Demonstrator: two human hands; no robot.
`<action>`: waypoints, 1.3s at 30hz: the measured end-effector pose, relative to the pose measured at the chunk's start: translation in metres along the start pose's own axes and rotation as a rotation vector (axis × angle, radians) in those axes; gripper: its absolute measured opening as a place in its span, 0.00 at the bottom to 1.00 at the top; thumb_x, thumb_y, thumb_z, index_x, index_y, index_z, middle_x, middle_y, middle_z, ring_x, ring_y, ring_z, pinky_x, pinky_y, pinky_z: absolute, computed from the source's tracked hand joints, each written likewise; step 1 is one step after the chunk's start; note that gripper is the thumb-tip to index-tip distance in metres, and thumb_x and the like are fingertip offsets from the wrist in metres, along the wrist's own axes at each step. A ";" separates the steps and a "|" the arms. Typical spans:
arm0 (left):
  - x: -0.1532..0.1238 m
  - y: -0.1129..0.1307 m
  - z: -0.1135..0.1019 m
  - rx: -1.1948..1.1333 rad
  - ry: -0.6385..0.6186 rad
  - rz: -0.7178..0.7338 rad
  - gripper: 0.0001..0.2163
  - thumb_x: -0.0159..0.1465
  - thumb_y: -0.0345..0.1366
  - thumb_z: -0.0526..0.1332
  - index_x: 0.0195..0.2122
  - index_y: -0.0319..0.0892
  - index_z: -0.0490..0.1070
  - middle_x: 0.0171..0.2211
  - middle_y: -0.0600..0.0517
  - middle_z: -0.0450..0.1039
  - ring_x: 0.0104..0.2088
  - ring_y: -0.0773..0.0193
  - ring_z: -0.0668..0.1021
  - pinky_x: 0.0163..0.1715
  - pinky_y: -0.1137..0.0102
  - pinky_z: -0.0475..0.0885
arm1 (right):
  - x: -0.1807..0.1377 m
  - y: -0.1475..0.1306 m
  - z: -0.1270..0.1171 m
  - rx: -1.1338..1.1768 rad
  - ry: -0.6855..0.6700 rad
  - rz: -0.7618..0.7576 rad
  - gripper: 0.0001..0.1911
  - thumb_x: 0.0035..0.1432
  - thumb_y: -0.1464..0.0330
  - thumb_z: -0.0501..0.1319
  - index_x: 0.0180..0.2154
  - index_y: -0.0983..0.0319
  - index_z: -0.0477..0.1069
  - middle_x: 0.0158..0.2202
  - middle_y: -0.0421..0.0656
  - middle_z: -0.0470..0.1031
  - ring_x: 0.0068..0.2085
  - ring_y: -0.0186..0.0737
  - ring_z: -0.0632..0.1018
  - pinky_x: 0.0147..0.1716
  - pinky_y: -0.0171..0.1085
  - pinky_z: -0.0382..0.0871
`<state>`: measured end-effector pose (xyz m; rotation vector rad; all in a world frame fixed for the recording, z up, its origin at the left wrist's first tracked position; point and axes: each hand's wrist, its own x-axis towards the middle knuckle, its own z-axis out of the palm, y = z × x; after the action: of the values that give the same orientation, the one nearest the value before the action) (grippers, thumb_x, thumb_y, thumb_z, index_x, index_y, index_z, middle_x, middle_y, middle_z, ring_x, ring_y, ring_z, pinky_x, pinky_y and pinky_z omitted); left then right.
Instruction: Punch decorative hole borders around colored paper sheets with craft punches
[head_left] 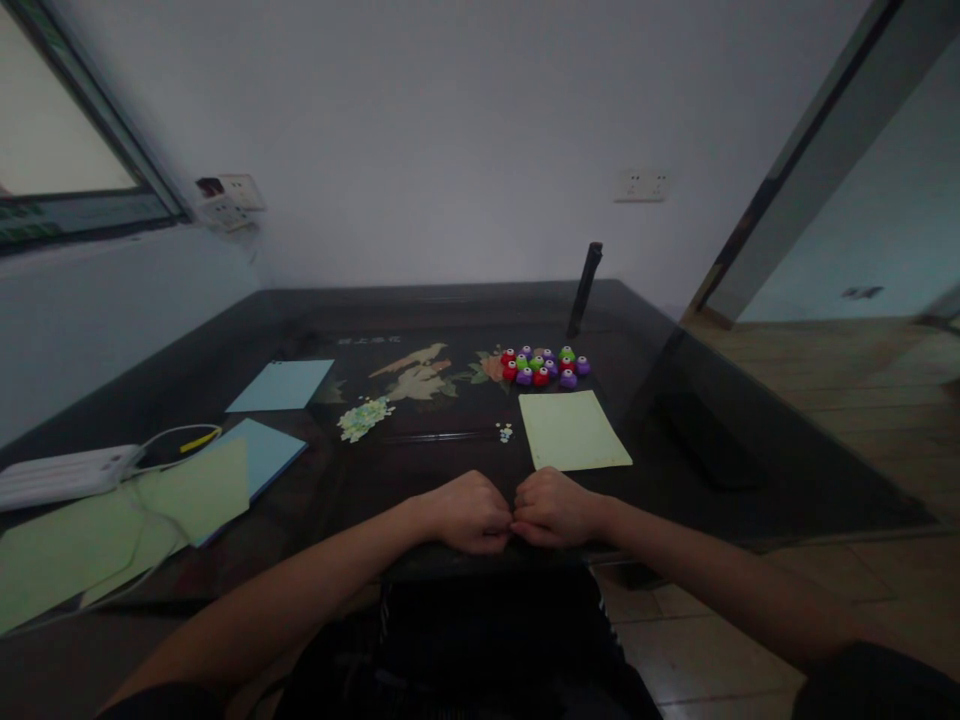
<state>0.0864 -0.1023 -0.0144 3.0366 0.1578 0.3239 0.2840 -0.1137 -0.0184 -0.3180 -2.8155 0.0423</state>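
My left hand point(471, 512) rests at the front edge of the dark table as a closed fist. Beside it my right hand point(553, 508) is also curled into a fist, and the two meet at the knuckles and thumbs. I see nothing held in either. Just beyond the right fist lies a pale yellow sheet of paper point(576, 432). A few tiny pale pieces point(505, 432) sit left of that sheet. Farther back stands a cluster of small red, purple and green pieces point(541, 368) with white round tops. A heap of small pale green and white bits point(364, 418) lies left of centre.
Light blue paper point(281, 386) and more blue and yellow-green sheets point(202, 490) lie on the left, beside a white power strip point(67, 475) with a cable. A black upright stick-like object point(585, 290) stands at the back; a dark flat object point(705, 440) lies right.
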 end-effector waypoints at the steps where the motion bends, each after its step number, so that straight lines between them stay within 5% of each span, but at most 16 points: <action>1: 0.000 0.000 0.000 0.001 -0.006 -0.007 0.07 0.56 0.32 0.58 0.20 0.41 0.68 0.20 0.52 0.72 0.21 0.67 0.71 0.21 0.71 0.59 | 0.000 0.000 0.001 0.001 0.006 0.006 0.19 0.63 0.66 0.48 0.22 0.62 0.68 0.21 0.41 0.71 0.23 0.34 0.68 0.24 0.36 0.54; 15: 0.003 0.002 0.000 0.042 -0.050 -0.022 0.08 0.54 0.32 0.58 0.19 0.41 0.69 0.20 0.53 0.73 0.20 0.67 0.71 0.20 0.69 0.57 | 0.002 -0.003 0.000 -0.026 -0.031 0.022 0.19 0.61 0.69 0.48 0.21 0.63 0.68 0.21 0.42 0.71 0.23 0.34 0.69 0.25 0.36 0.54; 39: 0.003 0.002 -0.001 0.034 -0.080 -0.050 0.09 0.56 0.35 0.58 0.20 0.41 0.69 0.20 0.51 0.73 0.22 0.66 0.73 0.21 0.71 0.60 | 0.002 0.000 0.002 -0.062 -0.009 0.035 0.26 0.66 0.59 0.45 0.21 0.63 0.69 0.20 0.42 0.70 0.22 0.33 0.67 0.24 0.34 0.52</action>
<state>0.0895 -0.1044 -0.0129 3.0667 0.2358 0.1978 0.2811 -0.1136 -0.0197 -0.3825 -2.8246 -0.0366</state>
